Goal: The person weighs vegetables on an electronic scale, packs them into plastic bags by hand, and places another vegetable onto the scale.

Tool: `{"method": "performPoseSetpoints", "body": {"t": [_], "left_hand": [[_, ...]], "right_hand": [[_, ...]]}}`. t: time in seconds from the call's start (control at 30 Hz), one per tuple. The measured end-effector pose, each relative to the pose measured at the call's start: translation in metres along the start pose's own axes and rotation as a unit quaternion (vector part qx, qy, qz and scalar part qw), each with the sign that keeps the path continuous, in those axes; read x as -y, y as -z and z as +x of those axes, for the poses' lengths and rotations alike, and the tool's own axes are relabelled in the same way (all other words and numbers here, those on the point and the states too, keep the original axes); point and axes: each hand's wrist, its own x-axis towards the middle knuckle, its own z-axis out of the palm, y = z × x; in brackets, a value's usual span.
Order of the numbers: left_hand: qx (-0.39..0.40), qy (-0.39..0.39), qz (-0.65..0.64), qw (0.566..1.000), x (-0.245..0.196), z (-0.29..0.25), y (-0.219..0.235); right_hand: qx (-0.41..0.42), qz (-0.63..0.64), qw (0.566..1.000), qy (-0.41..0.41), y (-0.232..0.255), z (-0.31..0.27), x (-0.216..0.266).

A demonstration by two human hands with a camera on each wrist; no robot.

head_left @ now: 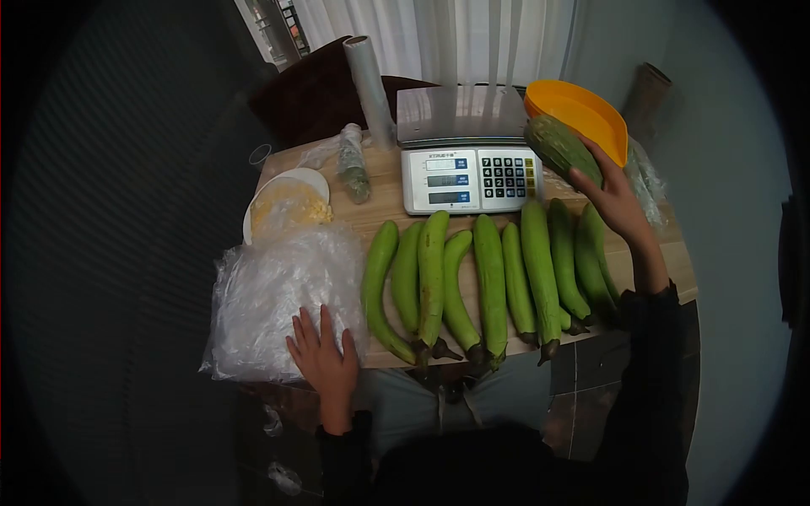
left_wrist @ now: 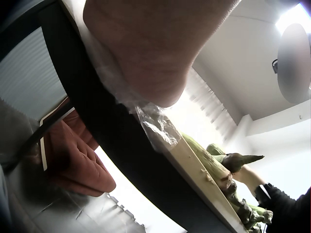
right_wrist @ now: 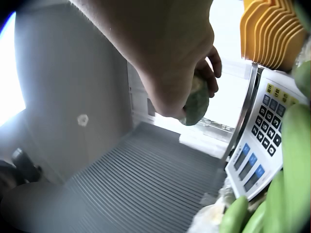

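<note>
The right hand (head_left: pixel 614 198) grips a green eggplant (head_left: pixel 561 148) held above the desk (head_left: pixel 384 207), beside the digital scale (head_left: pixel 469 177) and orange bowl (head_left: pixel 582 114). The left hand (head_left: pixel 325 358) lies flat, fingers spread, on plastic bags (head_left: pixel 270 291) at the desk's near edge. A row of eggplants (head_left: pixel 489 278) fills the middle; white curtains (head_left: pixel 439 38) hang behind.

A wooden table (head_left: pixel 641 261) is set before a window, which is covered by white sheer curtains (head_left: pixel 439 38) through which daylight is let in. A dark brown chair (head_left: pixel 308 97) is placed behind the table, at its far left corner. Plain pale walls (head_left: pixel 726 143) are seen to the right, and dark tiles (head_left: pixel 591 396) cover the floor beneath. The room itself is dimly lit.
</note>
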Motion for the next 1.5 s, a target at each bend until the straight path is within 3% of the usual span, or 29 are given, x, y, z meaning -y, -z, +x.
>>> {"method": "performPoseSetpoints", "body": {"t": [0.13, 0.2, 0.33, 0.43, 0.73, 0.77, 0.83, 0.93, 1.0, 1.03, 1.1, 1.13, 1.23, 1.33, 1.4, 1.5], "left_hand": [[-0.014, 0.01, -0.009, 1.0, -0.001, 0.0, -0.003], [-0.022, 0.011, -0.006, 1.0, 0.001, 0.0, -0.006], [-0.025, 0.012, -0.019, 0.999, -0.001, 0.0, -0.002], [-0.032, 0.015, -0.021, 0.999, -0.003, 0.001, -0.001], [-0.026, 0.017, -0.01, 0.999, -0.002, 0.001, -0.004], [-0.019, 0.013, -0.005, 1.0, -0.002, 0.0, -0.004], [-0.021, 0.016, -0.007, 1.0, -0.002, 0.001, -0.004], [-0.019, 0.012, -0.004, 1.0, -0.001, 0.001, -0.004], [-0.019, 0.017, -0.015, 1.0, -0.003, 0.001, -0.002], [-0.021, 0.016, -0.012, 1.0, -0.003, 0.001, -0.003], [-0.017, 0.014, -0.009, 1.0, -0.002, 0.0, -0.003], [-0.019, 0.012, -0.001, 1.0, -0.002, 0.0, -0.004], [-0.014, 0.009, -0.008, 1.0, -0.001, 0.001, -0.004], [-0.009, 0.01, -0.01, 1.0, -0.004, 0.002, -0.001], [-0.005, 0.008, 0.001, 1.0, -0.004, 0.0, -0.001], [-0.003, 0.008, 0.002, 1.0, -0.004, 0.003, 0.001]], "right_hand": [[-0.007, -0.122, 0.988, 0.09, -0.062, 0.096, 0.012], [0.023, -0.162, 0.986, 0.013, -0.09, 0.14, 0.001], [-0.008, -0.215, 0.975, 0.048, -0.121, 0.192, -0.035], [-0.019, -0.256, 0.966, -0.012, -0.125, 0.203, -0.047], [-0.014, -0.32, 0.947, 0.014, -0.119, 0.196, -0.068], [0.013, -0.329, 0.944, -0.026, -0.114, 0.191, -0.06], [0.016, -0.353, 0.935, -0.026, -0.109, 0.175, -0.053], [-0.014, -0.414, 0.91, 0.032, -0.106, 0.134, -0.043], [-0.056, -0.414, 0.897, 0.145, -0.102, 0.095, -0.035], [-0.019, -0.375, 0.91, 0.174, -0.098, 0.078, -0.026], [0.122, -0.287, 0.95, 0.036, -0.091, 0.049, 0.008], [0.087, -0.233, 0.967, 0.05, -0.094, 0.034, 0.01], [0.198, -0.077, 0.976, 0.054, -0.093, 0.007, -0.009], [0.173, -0.091, 0.979, 0.052, -0.095, -0.002, -0.026], [0.161, -0.025, 0.986, 0.034, -0.098, -0.001, -0.033], [0.145, -0.062, 0.986, 0.054, -0.097, -0.002, -0.026]]}}
